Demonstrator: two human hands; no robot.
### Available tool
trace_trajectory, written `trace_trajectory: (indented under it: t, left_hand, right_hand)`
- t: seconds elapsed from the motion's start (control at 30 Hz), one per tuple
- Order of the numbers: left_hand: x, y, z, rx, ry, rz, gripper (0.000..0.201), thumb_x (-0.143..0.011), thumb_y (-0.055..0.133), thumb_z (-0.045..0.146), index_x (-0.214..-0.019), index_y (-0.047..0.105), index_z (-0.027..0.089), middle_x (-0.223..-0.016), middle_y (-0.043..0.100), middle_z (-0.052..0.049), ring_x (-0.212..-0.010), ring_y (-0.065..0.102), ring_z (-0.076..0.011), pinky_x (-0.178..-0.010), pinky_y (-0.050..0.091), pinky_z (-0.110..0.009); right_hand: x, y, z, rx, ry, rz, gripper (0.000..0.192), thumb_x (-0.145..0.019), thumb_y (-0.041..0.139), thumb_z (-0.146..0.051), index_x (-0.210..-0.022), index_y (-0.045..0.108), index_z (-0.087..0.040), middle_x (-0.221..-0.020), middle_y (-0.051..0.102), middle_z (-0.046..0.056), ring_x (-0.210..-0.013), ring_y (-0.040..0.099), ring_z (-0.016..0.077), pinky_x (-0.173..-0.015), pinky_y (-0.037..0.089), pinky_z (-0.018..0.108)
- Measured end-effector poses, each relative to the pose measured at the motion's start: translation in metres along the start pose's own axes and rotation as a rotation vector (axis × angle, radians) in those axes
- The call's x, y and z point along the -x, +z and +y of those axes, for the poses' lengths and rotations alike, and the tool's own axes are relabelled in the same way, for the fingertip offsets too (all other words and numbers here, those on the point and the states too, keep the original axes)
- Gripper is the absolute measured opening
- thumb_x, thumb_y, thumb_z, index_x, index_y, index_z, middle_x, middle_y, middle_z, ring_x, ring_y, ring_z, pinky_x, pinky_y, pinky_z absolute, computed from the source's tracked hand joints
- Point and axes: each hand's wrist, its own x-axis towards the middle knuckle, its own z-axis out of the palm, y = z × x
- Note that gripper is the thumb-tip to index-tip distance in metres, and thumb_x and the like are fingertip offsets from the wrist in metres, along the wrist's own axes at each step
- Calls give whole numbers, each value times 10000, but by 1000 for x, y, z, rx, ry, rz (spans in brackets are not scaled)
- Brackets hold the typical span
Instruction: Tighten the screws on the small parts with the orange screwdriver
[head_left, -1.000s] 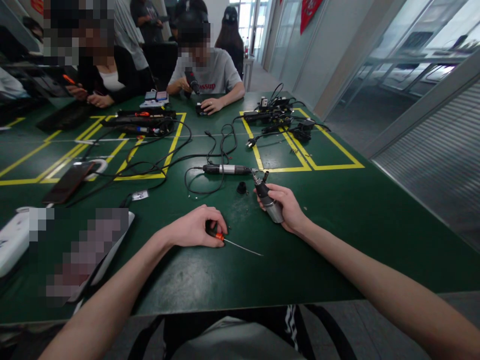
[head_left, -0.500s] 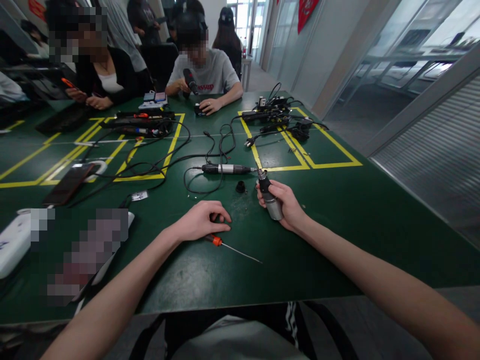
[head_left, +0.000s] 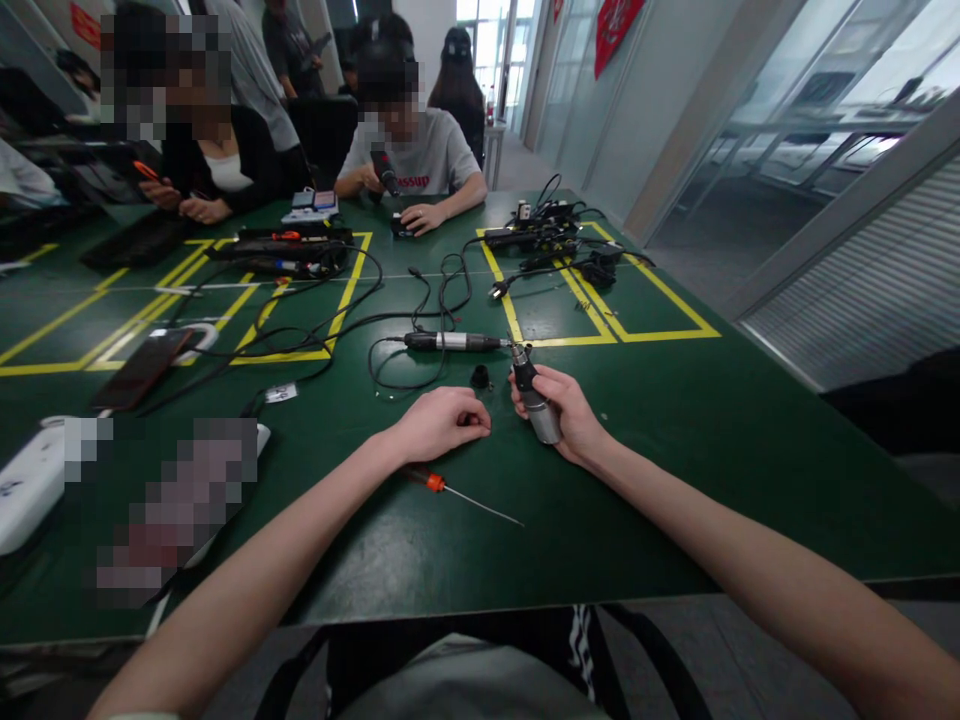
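Observation:
In my right hand (head_left: 576, 412) is a silver-and-black cylindrical tool part (head_left: 541, 420), its narrower metal end tilted up and away from me. My left hand (head_left: 441, 424) hovers or rests over the table left of it, fingers curled and thumb against the fingers; whatever may be between them is hidden. Just below it lies a screwdriver (head_left: 435, 483) with an orange-and-black handle and a thin shaft pointing right. A small black ring-shaped cap (head_left: 481, 377) stands beyond my left fingers. Behind that lies a corded electric screwdriver (head_left: 450, 341), silver and black.
Cables and adapters (head_left: 540, 235) are heaped at the back right of the green table (head_left: 600, 530). A tool pouch (head_left: 292, 248), a phone (head_left: 142, 370) and a white power strip (head_left: 34, 485) lie on the left. A co-worker's hand (head_left: 424, 217) is across the table.
My left hand has moved right and slightly away from me, and its fingers have curled closer together. My right hand still holds the cylindrical part, nearly unmoved.

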Motion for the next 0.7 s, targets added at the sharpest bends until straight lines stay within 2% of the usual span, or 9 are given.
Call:
trace_trajectory:
  t: [0.13,0.23,0.43,0.6,0.7]
  left_hand:
    - [2,-1,3,186,-19,73,103,-883,727,257,-917,794,186,-807,679,-5,-700,592,-139,-674,463,-254]
    - [13,-9,3,305,-99,164,166,-905,690,315,-917,783,178,-817,710,-10,-721,594,-148,-686,474,-266]
    - [36,-18,1,356,-196,204,250,-925,655,390,-918,773,170,-862,747,-27,-767,625,-168,-714,490,-289]
    - [43,-17,0,335,-132,250,233,-916,668,360,-1005,759,165,-862,721,-30,-781,627,-168,-720,505,-294]
    - [46,-19,1,311,-34,298,306,-897,716,341,-1154,726,175,-983,735,-50,-859,644,-180,-777,520,-314]
  right_hand:
    - [1,0,2,-2,1,-13,346,-745,820,-505,-824,735,-179,-684,682,15,-568,564,131,-524,470,247]
    - [1,1,3,-15,15,-20,402,-714,873,-537,-868,775,-179,-686,697,10,-570,577,128,-525,480,242]
    - [0,2,8,4,-9,-87,459,-707,909,-559,-961,809,-190,-849,779,40,-695,687,155,-708,599,310]
    - [5,1,5,44,-45,-165,442,-722,929,-481,-1052,809,-211,-984,813,64,-852,769,206,-874,630,384]
    - [10,5,0,66,-77,-234,420,-746,923,-448,-1071,802,-211,-1049,820,83,-967,783,233,-965,614,418]
